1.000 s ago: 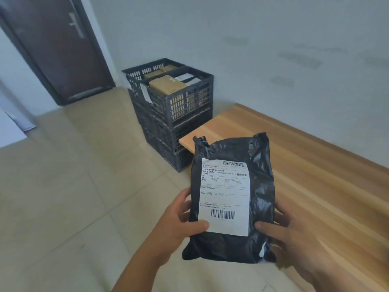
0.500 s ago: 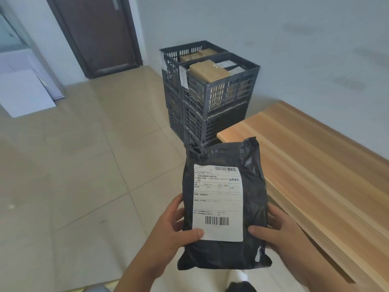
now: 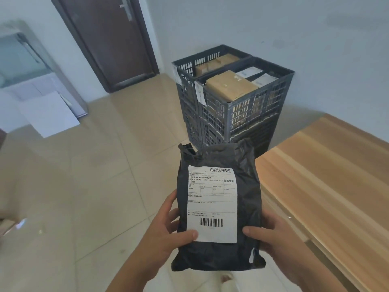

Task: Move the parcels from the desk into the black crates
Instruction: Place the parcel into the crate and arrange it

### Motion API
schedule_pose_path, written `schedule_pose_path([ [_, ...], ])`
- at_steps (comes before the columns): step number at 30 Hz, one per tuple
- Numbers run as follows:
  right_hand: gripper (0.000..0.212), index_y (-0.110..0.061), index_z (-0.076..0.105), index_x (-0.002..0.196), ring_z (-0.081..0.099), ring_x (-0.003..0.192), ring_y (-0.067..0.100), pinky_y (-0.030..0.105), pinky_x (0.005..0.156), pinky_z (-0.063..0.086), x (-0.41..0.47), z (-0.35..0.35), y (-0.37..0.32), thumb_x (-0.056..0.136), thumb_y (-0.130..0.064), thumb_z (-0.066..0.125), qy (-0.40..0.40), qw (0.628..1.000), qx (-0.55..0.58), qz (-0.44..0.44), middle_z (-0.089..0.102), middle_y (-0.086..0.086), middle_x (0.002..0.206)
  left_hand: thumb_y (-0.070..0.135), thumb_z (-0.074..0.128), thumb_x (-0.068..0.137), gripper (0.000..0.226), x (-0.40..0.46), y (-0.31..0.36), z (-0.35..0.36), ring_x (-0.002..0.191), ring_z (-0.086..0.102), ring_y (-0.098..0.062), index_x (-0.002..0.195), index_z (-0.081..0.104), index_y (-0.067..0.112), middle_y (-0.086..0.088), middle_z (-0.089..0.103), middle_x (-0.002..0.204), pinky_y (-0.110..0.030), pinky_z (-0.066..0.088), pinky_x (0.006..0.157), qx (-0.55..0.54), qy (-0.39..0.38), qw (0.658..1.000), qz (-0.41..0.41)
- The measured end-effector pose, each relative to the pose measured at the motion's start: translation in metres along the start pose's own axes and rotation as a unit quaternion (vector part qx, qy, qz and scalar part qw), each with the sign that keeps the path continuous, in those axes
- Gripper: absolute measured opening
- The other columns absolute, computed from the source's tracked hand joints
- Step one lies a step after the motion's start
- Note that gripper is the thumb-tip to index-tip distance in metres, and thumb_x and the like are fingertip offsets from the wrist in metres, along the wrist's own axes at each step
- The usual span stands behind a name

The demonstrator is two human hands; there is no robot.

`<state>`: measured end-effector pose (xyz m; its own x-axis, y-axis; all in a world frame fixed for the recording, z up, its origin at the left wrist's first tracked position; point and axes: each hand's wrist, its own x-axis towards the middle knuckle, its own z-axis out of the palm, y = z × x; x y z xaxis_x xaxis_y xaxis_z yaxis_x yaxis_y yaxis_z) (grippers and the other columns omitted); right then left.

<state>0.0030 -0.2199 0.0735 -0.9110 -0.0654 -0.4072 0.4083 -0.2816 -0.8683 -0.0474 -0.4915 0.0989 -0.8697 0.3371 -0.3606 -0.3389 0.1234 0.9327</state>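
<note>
Parcel: a soft black plastic mailer [image 3: 248,178], crinkled and glossy, its top edge bunched; held upright above the tiled floor, just off the desk's left edge.
Label: a white rectangular shipping sheet [image 3: 212,204] with barcodes at top and bottom, flat on the parcel's front.
Left hand [image 3: 166,239]: thumb pressed on the label's lower left corner, fingers curled round the parcel's left side.
Right hand [image 3: 273,239]: thumb on the front by the label's lower right corner, fingers wrapped behind the right side.
Crates: black slotted plastic crates [image 3: 242,110], stacked in two columns against the wall beyond the desk's far corner, brown cardboard boxes [image 3: 230,84] inside the top ones.
Desk: pale striped wood [image 3: 328,175], smooth.
Change: crates sit larger and nearer the middle of the view than half a second ago; grip unchanged.
</note>
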Motion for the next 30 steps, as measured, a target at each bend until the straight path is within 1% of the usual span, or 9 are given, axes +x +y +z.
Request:
schedule_pose_path([
  [4,0.043,-0.015,0.078,0.116,0.074,0.108,0.039,0.043,0.085,0.058,0.069,0.001,-0.034,0.076,-0.001,0.08,-0.037,0.999,0.001,0.031,0.077,0.015,0.121,0.005,0.087,0.078,0.089,0.055,0.025,-0.022,0.11,0.071,-0.008,0.116,0.051,0.076,0.017,0.074,0.122,-0.023,0.061,0.076,0.0,0.013,1.0,0.005],
  [7,0.04,-0.006,0.071,0.124,0.076,0.105,0.036,0.037,0.078,0.058,0.12,0.014,-0.052,0.085,0.005,0.071,-0.049,0.997,-0.023,0.046,0.078,0.014,0.118,0.013,0.089,0.071,0.086,0.086,0.034,-0.048,0.112,0.071,-0.011,0.115,0.051,0.076,0.017,0.074,0.123,-0.028,0.063,0.079,-0.013,0.037,0.999,0.005],
  [10,0.039,-0.006,0.071,0.123,0.076,0.102,0.036,0.036,0.075,0.059,0.171,0.035,-0.068,0.087,0.009,0.068,-0.053,0.996,-0.039,0.054,0.078,0.013,0.116,0.025,0.09,0.061,0.086,0.116,0.045,-0.08,0.116,0.071,-0.018,0.12,0.05,0.074,0.011,0.073,0.126,-0.038,0.062,0.092,-0.022,0.055,0.998,0.005],
  [12,0.039,-0.006,0.071,0.121,0.076,0.101,0.037,0.035,0.074,0.059,0.204,0.052,-0.077,0.086,0.01,0.068,-0.049,0.996,-0.047,0.052,0.078,0.014,0.115,0.024,0.088,0.063,0.086,0.14,0.049,-0.107,0.116,0.071,-0.018,0.121,0.049,0.073,0.011,0.073,0.127,-0.035,0.062,0.089,-0.03,0.056,0.998,0.013],
  [15,0.041,-0.007,0.071,0.122,0.076,0.103,0.038,0.039,0.077,0.059,0.258,0.077,-0.087,0.085,0.01,0.07,-0.031,0.997,-0.05,0.05,0.078,0.014,0.116,0.021,0.088,0.066,0.087,0.184,0.055,-0.152,0.117,0.071,-0.018,0.124,0.048,0.073,0.011,0.073,0.127,-0.04,0.062,0.088,-0.038,0.048,0.998,0.016],
  [18,0.041,-0.009,0.071,0.122,0.076,0.105,0.036,0.041,0.081,0.058,0.314,0.111,-0.103,0.084,0.005,0.075,-0.022,0.997,-0.06,0.045,0.078,0.013,0.117,0.014,0.084,0.071,0.087,0.231,0.067,-0.202,0.118,0.07,-0.019,0.127,0.049,0.07,0.008,0.073,0.128,-0.035,0.062,0.087,-0.044,0.034,0.998,0.021],
  [22,0.036,-0.009,0.07,0.123,0.076,0.105,0.033,0.045,0.089,0.054,0.383,0.162,-0.132,0.091,0.006,0.069,0.003,0.996,-0.074,0.052,0.079,0.01,0.116,0.02,0.086,0.063,0.091,0.286,0.095,-0.272,0.117,0.071,-0.021,0.132,0.047,0.066,0.009,0.074,0.125,-0.041,0.062,0.093,-0.055,0.023,0.998,0.022],
  [27,0.038,-0.01,0.069,0.126,0.075,0.107,0.035,0.047,0.092,0.055,0.46,0.215,-0.163,0.091,0.005,0.07,0.024,0.997,-0.058,0.046,0.078,0.011,0.119,0.015,0.084,0.063,0.093,0.354,0.132,-0.353,0.115,0.072,-0.021,0.133,0.047,0.064,0.007,0.074,0.126,-0.033,0.063,0.082,-0.058,-0.012,0.998,0.028],
  [30,0.039,-0.01,0.069,0.126,0.075,0.108,0.034,0.047,0.091,0.056,0.496,0.227,-0.171,0.09,0.005,0.07,0.04,0.997,-0.044,0.047,0.077,0.011,0.12,0.021,0.085,0.061,0.095,0.395,0.147,-0.38,0.118,0.07,-0.023,0.137,0.045,0.063,0.005,0.073,0.13,-0.037,0.061,0.085,-0.05,-0.037,0.998,0.02],
])
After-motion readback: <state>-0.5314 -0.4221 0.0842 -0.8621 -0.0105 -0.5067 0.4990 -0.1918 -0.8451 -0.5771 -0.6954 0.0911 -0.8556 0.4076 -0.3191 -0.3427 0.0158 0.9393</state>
